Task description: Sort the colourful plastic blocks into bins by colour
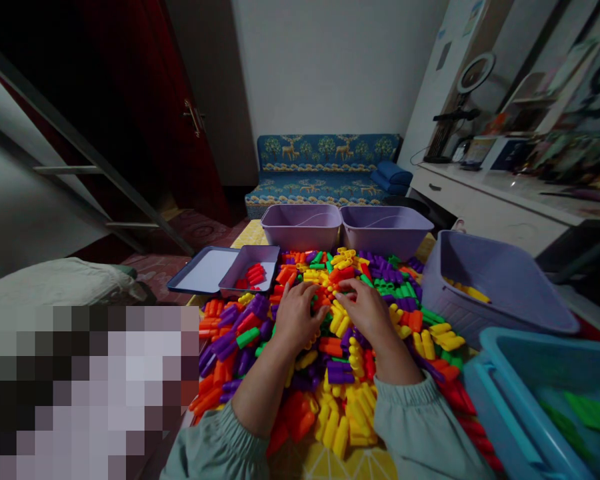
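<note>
A wide heap of bullet-shaped plastic building blocks (340, 373) in red, orange, yellow, green and purple spreads under both hands. My left hand (297, 317) rests over the middle of the heap, fingers bent downward and thumb apart from them, with nothing visible in its grasp. Close on its right, my right hand (367, 310) has thumb and forefinger drawn together beside orange and yellow blocks (339, 275); whatever lies between the fingertips is too small to tell. A cluster of yellow blocks (340, 320) lies between the two hands.
Two purple bins (300, 230) (387, 223) stand at the back. On the right are a larger purple bin (500, 283) with some yellow blocks and a turquoise bin (510, 400) with green pieces. At left, a shallow tray (225, 280) holds red blocks beside its lid (205, 270).
</note>
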The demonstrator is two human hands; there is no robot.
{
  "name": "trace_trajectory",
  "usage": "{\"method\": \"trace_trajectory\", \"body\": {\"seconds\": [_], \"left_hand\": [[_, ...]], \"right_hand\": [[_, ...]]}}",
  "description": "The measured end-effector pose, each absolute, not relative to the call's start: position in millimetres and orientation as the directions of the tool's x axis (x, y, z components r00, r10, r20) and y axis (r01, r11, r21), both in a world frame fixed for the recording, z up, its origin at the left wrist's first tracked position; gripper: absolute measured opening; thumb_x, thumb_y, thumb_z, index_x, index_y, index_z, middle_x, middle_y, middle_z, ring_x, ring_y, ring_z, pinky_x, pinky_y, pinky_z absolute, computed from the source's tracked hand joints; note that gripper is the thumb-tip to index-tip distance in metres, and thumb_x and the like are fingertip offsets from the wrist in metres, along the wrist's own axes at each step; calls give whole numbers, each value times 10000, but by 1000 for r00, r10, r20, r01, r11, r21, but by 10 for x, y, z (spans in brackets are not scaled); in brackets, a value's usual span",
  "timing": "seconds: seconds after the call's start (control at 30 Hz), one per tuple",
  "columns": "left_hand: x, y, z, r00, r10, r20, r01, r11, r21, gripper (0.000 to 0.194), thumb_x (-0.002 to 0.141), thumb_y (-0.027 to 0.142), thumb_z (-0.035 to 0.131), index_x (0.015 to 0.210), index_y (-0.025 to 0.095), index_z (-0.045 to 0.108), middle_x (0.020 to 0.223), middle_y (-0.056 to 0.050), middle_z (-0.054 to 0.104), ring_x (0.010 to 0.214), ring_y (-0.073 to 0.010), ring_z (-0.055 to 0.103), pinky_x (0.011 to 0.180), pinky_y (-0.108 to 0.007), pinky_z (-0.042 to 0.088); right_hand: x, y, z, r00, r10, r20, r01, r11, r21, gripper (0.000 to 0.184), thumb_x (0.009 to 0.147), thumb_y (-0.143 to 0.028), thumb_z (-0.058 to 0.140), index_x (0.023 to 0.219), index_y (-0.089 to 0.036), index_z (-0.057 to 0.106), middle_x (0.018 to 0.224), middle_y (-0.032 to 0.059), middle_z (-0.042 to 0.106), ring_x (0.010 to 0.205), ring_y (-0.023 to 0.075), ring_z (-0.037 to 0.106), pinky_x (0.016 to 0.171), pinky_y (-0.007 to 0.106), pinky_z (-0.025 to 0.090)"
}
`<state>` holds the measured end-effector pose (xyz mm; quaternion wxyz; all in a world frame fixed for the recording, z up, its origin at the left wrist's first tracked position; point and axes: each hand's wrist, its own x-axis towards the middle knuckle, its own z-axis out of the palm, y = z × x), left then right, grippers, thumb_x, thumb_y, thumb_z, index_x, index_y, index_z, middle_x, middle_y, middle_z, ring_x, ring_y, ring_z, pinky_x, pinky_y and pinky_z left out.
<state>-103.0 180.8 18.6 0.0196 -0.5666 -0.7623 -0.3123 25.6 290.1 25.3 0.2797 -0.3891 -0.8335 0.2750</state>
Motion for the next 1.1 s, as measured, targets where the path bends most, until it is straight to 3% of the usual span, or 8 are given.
{"method": "trace_trajectory", "body": {"seconds": [0.67,1.1], "left_hand": [[-1070,1801,164,-334,844,420,885,127,448,334,877,377,602,1173,231,653,1244,-85,672,1174,-267,608,1161,-516,298],[-1084,1820,138,-348,815,464,862,84,499,273,852,293,659,1108,200,672,1186,-94,700,1127,-280,633,1139,-559,296]], "right_hand": [[241,2858,294,-526,815,241,559,546,-624,189,837,-239,627,1021,-201,648,1024,47,721,799,171,690,737,292,496],[229,2855,284,-528,817,231,550,536,-641,200,842,-222,624,1041,-208,642,1052,44,710,800,170,676,744,301,500]]}}
